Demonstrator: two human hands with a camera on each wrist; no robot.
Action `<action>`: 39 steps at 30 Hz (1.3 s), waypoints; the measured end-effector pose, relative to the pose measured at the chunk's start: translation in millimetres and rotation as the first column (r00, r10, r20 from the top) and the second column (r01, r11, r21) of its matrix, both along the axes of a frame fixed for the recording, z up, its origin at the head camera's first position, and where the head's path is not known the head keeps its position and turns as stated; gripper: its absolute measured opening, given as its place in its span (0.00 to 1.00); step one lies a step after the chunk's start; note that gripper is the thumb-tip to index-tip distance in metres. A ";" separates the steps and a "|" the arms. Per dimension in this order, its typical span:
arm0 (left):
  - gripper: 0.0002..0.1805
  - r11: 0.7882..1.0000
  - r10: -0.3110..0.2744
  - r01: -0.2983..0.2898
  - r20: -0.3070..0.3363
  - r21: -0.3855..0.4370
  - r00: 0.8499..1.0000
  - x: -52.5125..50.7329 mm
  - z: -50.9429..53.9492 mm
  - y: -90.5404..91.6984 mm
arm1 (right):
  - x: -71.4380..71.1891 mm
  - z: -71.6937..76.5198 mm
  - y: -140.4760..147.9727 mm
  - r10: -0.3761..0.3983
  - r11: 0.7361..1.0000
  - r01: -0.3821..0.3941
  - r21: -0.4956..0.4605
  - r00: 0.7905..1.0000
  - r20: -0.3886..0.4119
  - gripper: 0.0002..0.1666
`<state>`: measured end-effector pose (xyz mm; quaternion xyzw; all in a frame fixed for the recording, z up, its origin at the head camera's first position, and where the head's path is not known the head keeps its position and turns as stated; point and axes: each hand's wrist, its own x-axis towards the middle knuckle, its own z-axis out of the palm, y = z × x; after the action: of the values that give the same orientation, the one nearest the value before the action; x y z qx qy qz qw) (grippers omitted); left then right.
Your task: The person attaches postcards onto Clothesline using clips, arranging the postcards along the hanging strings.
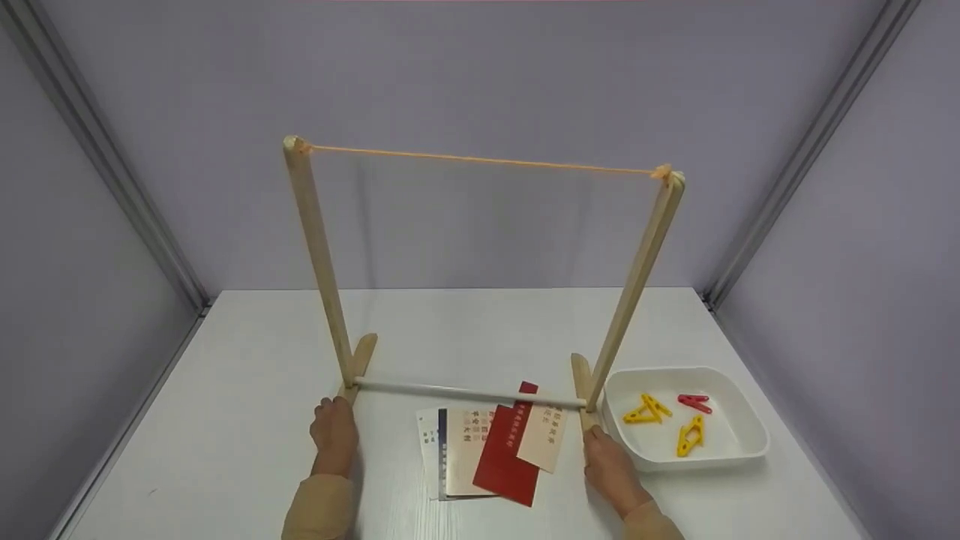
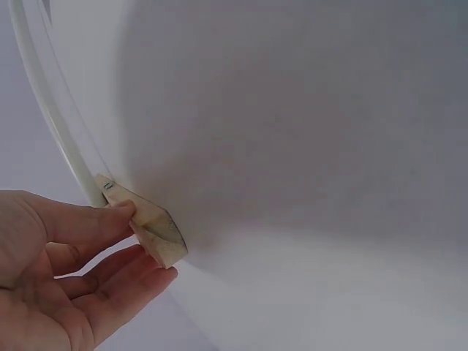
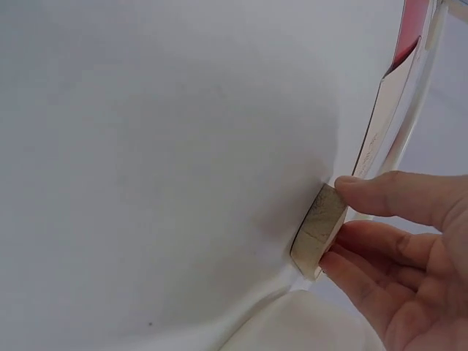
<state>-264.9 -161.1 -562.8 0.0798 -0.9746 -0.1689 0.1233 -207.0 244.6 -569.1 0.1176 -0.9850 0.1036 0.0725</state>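
A wooden stand (image 1: pixel 319 240) rises from the table, with an orange cord (image 1: pixel 480 160) tied between its two post tops and a white rod (image 1: pixel 465 392) joining the posts low down. My left hand (image 1: pixel 334 435) holds the near end of the left foot; in the left wrist view, thumb and fingers pinch that wooden foot (image 2: pixel 157 234). On the other side my right hand (image 1: pixel 613 471) grips the near end of the right foot. The right wrist view shows this foot's end (image 3: pixel 319 228) between thumb and fingers. Between the hands lie overlapping cards, among them a red card (image 1: pixel 499 465) and a cream card (image 1: pixel 546 444).
Right of the stand, close to its right foot, sits a white tray (image 1: pixel 739 450) containing yellow clothespins (image 1: pixel 691 436) and red clothespins (image 1: pixel 695 403). The white table (image 1: pixel 225 420) is bordered by grey panels at the back and both sides.
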 end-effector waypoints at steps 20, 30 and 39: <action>0.04 0.999 0.008 -0.008 0.006 0.042 1.000 29.0 1.9 2.6 | 2.7 0.3 5.3 0.034 0.999 -0.035 -0.018 0.999 -0.041 0.12; 0.03 0.999 0.000 0.001 -0.016 0.039 1.000 39.1 2.3 2.5 | 1.4 2.3 6.2 0.005 1.000 -0.004 -0.022 0.999 0.039 0.09; 0.03 0.999 0.008 -0.008 -0.007 0.051 1.000 48.6 2.0 1.8 | 2.1 2.3 7.1 0.019 1.000 -0.018 -0.019 0.998 0.061 0.10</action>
<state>-216.3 -159.3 -560.7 0.0862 -0.9692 -0.1932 0.1257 -204.9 251.7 -566.8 0.1229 -0.9846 0.1170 0.0424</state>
